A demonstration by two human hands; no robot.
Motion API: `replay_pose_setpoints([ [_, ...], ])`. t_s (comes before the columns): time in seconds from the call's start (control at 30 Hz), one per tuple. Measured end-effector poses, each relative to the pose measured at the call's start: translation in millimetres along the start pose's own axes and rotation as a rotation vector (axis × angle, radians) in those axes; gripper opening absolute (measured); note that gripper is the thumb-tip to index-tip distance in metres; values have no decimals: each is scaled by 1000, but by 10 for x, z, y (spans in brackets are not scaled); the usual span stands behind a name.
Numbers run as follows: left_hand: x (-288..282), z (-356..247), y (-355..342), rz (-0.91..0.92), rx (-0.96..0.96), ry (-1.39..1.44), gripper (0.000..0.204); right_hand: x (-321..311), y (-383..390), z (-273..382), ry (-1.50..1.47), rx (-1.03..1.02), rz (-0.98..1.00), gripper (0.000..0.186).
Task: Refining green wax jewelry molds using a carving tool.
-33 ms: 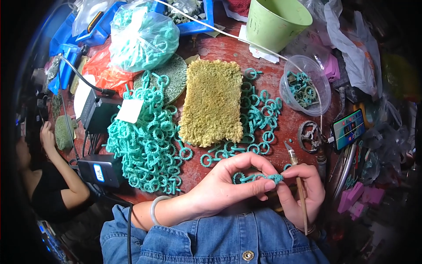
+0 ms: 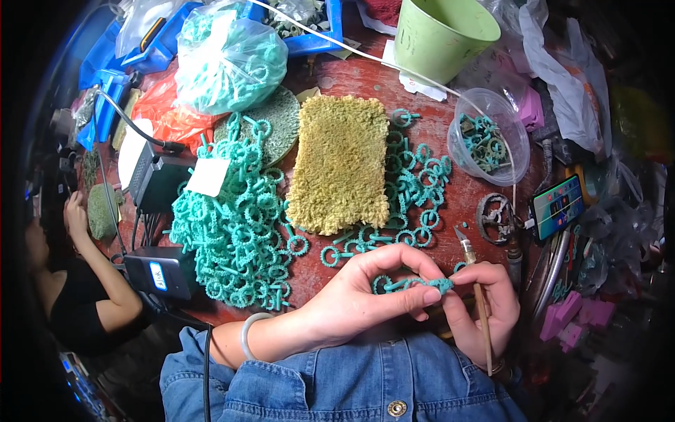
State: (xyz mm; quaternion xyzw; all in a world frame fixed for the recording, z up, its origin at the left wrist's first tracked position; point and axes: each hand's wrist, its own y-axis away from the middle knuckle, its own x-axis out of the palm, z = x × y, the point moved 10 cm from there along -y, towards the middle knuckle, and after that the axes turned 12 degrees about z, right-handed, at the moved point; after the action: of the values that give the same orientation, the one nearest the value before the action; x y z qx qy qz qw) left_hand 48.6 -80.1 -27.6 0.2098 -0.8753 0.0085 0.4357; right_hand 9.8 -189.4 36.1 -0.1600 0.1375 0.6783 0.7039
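My left hand (image 2: 355,292) is closed in a pinch on a teal ring with a stem (image 2: 408,283), one of the waxy-looking kind. Part of that ring is hidden behind the thumb. At its right end the fingertips of my right hand (image 2: 496,299) come in close. A thin craft knife (image 2: 483,320) with a wooden handle is held in my right hand, its pointed blade facing away from me. Beyond my hands lies a shaggy yellow pad (image 2: 339,165). Teal stemmed rings are piled left of it (image 2: 235,243), and a looser spread of them (image 2: 422,176) lies to its right.
A clear tub (image 2: 517,165) with more rings and a green bucket (image 2: 443,42) stand at the far right. A lit phone (image 2: 557,206) leans nearby. A bag of rings (image 2: 232,63) and a blue bin (image 2: 336,32) sit farther back. At the left is another person's arm (image 2: 105,271).
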Motion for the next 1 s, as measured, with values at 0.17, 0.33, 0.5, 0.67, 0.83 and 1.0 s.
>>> replay_pose_setpoints([
  [0.17, -9, -1, -10, 2, 8, -12, 16, -14, 7, -14, 9, 25, -20, 22],
  [0.33, -19, -372, 93, -31, 318, 87, 22, -17, -72, 134, 312, -89, -76, 25],
  [0.5, -54, -355, 140, -94, 233, 38, 25, 288, -192, 154, 515, -148, 174, 44],
  [0.67, -3, -228, 67, -37, 111, -58, 22, 287, -152, 75, 450, -127, 147, 42],
  [0.83, -69, -242, 84, -114, 99, -140, 23, -6, -74, 64, 77, -102, -54, 32],
  [1.0, -70, -367, 58, -146, 217, -506, 28, -34, -3, -135, -514, 50, -78, 37],
])
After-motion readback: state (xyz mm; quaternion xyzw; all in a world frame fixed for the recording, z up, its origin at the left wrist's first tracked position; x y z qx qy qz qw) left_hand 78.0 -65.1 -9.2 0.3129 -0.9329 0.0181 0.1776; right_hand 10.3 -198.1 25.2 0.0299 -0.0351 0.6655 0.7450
